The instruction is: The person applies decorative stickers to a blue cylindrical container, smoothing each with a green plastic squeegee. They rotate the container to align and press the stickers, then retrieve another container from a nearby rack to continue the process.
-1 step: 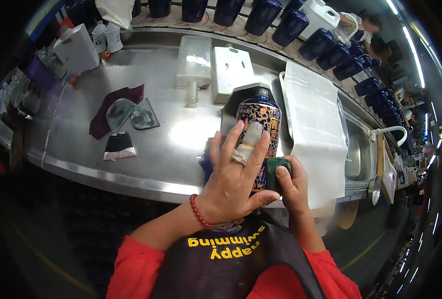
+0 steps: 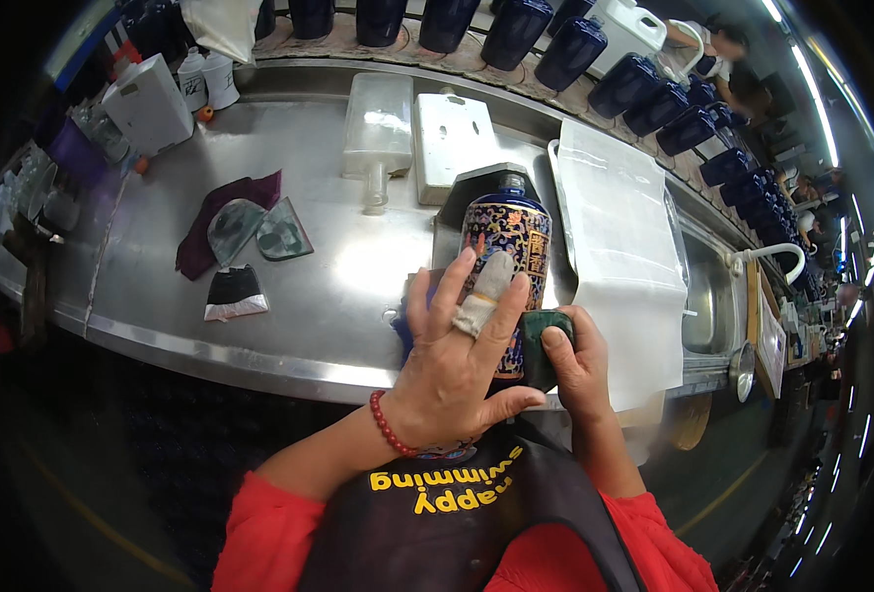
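A dark blue bottle (image 2: 501, 217) with a gold and coloured floral pattern lies on its side on a dark stand (image 2: 457, 202), its neck pointing away from me. My left hand (image 2: 452, 355) rests across its near part, fingers spread and stretched out. One finger wears a grey cloth cover (image 2: 493, 276) held by a yellowish band. On the bottle's right side, my right hand (image 2: 580, 370) grips a dark green pad (image 2: 546, 335) with rounded corners, its edge against the bottle. My left hand hides much of the bottle's middle.
Pieces of film or cloth (image 2: 245, 232) lie on the metal table (image 2: 348, 296). Behind are a clear bottle (image 2: 376, 123) and white container (image 2: 454, 138). White sheeting (image 2: 624, 257) and a sink (image 2: 708, 306) are at right. Blue bottles (image 2: 447, 20) line the far conveyor; people stand beyond.
My left hand has slid slightly toward me along the bottle, so more of the pattern shows beyond its fingers. The right hand with the green pad looks nearly still.
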Demonstrator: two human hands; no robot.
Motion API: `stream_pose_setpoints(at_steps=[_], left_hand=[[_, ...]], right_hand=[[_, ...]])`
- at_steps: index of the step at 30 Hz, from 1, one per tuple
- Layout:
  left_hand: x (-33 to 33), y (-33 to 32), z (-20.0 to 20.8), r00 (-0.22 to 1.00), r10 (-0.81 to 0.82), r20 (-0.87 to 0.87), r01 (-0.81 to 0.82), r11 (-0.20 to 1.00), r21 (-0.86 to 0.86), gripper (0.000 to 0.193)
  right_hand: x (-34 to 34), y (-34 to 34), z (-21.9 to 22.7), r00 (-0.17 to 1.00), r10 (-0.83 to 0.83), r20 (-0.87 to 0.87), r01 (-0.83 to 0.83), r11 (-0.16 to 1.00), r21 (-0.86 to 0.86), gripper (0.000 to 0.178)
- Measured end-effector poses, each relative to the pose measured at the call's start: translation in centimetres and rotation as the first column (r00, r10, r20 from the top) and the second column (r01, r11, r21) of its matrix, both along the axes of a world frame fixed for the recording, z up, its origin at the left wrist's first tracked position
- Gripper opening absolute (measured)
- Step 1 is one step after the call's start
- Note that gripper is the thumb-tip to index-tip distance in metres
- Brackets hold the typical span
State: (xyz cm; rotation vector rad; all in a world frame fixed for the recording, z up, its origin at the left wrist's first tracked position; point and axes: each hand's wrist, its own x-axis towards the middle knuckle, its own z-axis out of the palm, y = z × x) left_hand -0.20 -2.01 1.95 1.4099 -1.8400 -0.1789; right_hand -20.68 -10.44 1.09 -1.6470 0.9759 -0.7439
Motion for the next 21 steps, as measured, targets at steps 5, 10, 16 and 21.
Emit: stream_pose_setpoints(at_steps=[5,10,16,21], left_hand=[[-0.4,1.7,-0.9,0.989,0.096,0.109,-0.097,0.995,-0.001,0.106],[0.0,0.7,-2.1,0.976,0.203,0.082,-0.203,0.979,-0.011,0.111],[0.0,1.1,-2.7,0.974,0.211,0.084,-0.215,0.976,0.042,0.115],[0.3,1.2,-3.5,0.973,0.201,0.114,-0.205,0.978,0.029,0.123]], right_hand=[[0.9,-3.3,2.3,0.999,-0.024,-0.033,0.016,0.970,-0.244,0.021],[2.5,-6.6,4.6,0.935,0.042,-0.352,-0.344,0.350,-0.871,0.027],[6.0,-8.1,9.2,0.924,0.325,-0.200,-0.381,0.819,-0.430,0.015],[5.3,-6.0,8.3,0.783,0.469,-0.408,-0.564,0.259,-0.784,0.018]])
